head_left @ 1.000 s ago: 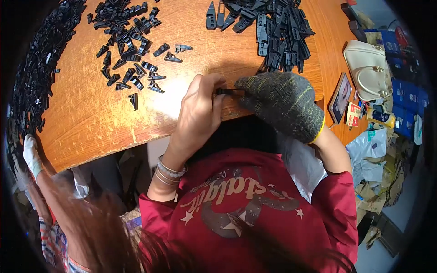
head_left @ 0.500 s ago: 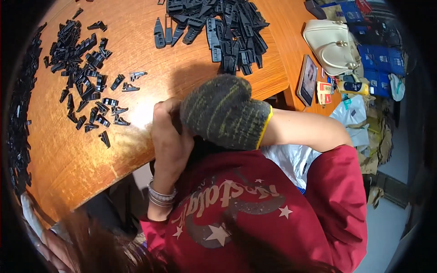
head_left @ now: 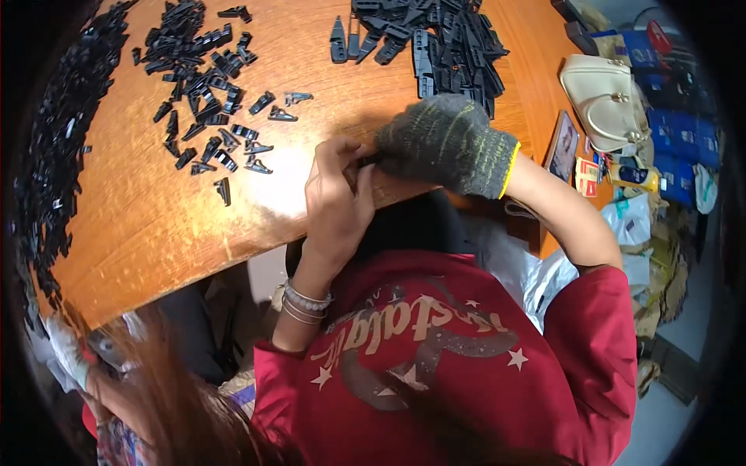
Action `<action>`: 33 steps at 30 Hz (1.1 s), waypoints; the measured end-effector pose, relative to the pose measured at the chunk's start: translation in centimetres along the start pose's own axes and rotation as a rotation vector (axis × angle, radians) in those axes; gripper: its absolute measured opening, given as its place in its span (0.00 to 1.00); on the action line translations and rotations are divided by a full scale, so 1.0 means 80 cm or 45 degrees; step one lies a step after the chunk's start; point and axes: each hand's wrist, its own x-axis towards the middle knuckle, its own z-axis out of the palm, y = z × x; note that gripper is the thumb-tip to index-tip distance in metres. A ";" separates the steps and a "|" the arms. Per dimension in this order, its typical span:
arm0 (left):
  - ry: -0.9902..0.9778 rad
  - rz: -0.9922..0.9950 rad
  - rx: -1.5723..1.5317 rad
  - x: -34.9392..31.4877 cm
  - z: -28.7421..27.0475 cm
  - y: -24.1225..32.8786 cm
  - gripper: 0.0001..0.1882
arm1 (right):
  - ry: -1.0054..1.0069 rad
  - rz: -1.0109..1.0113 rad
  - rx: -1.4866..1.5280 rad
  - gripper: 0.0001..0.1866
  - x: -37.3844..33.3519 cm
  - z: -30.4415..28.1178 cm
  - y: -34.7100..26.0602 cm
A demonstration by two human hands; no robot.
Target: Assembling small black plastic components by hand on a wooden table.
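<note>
Worn orange-brown wooden tabletop (head_left: 303, 70) spreads out in front of you, brightly lit near your hands. Over its near edge, your bare left hand (head_left: 334, 194), with a pale beaded bracelet (head_left: 307, 300) at the wrist, has its thumb and bent fingers pinched on a small dark piece (head_left: 365, 161). That piece sits between your two hands and is mostly hidden, so its shape cannot be made out. Your right hand (head_left: 447, 147), in a dark grey knitted glove flecked with yellow and edged in yellow, curls in right beside the left; its fingertips are covered, and whether they clamp the piece too, you cannot tell from this view.

Beyond your left hand lies a loose scatter of small black plastic clips (head_left: 198, 101), one of them (head_left: 224, 192) lying apart toward you. Past your gloved hand is a pile of long, tapered black plastic pieces (head_left: 458, 54). A dense heap of small black parts (head_left: 62, 147) lines the far left, with another person's white-gloved hand (head_left: 66, 349) near its lower end. To your right stand a cream handbag (head_left: 602, 93) and a yellow bottle with a dark label (head_left: 633, 177).
</note>
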 end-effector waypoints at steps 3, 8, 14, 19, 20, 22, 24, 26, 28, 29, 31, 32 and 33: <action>-0.028 -0.054 -0.076 -0.002 0.002 0.000 0.21 | -0.259 0.218 0.026 0.13 0.005 -0.005 0.000; 0.055 0.074 -0.071 -0.002 0.003 -0.001 0.20 | -0.127 0.075 0.041 0.13 0.000 0.001 0.006; 0.079 0.089 -0.031 -0.004 0.003 -0.005 0.21 | -0.074 0.218 0.233 0.15 -0.007 -0.003 0.007; 0.097 0.050 -0.076 -0.005 0.001 -0.004 0.20 | -0.040 0.274 0.254 0.15 -0.013 -0.001 0.005; 0.087 -0.017 -0.144 -0.006 0.000 -0.004 0.21 | -0.039 0.316 0.361 0.15 -0.014 0.000 0.006; 0.141 0.007 -0.290 -0.007 0.002 -0.011 0.21 | -0.039 0.352 0.469 0.15 -0.013 -0.004 0.006; 0.179 0.005 -0.679 -0.005 -0.003 -0.011 0.20 | -0.160 0.551 0.939 0.17 -0.010 -0.015 0.000; 0.075 -0.188 -1.212 -0.002 -0.017 -0.011 0.21 | -0.043 0.586 1.113 0.16 -0.014 -0.013 -0.008; -0.013 -0.257 -1.396 -0.002 -0.021 -0.011 0.21 | 0.077 0.614 1.289 0.16 -0.015 -0.013 -0.013; -0.110 -0.328 -1.580 -0.002 -0.023 -0.010 0.21 | 0.062 0.627 1.280 0.16 -0.015 -0.014 -0.016; -0.148 -0.406 -1.653 -0.002 -0.027 -0.005 0.21 | 0.046 0.635 1.271 0.17 -0.015 -0.018 -0.023; -0.222 -0.527 -1.638 0.000 -0.031 -0.003 0.19 | -0.001 0.705 1.232 0.16 -0.014 -0.021 -0.029; -0.296 -0.648 -1.620 0.001 -0.035 0.000 0.18 | -0.047 0.776 1.192 0.16 -0.014 -0.023 -0.032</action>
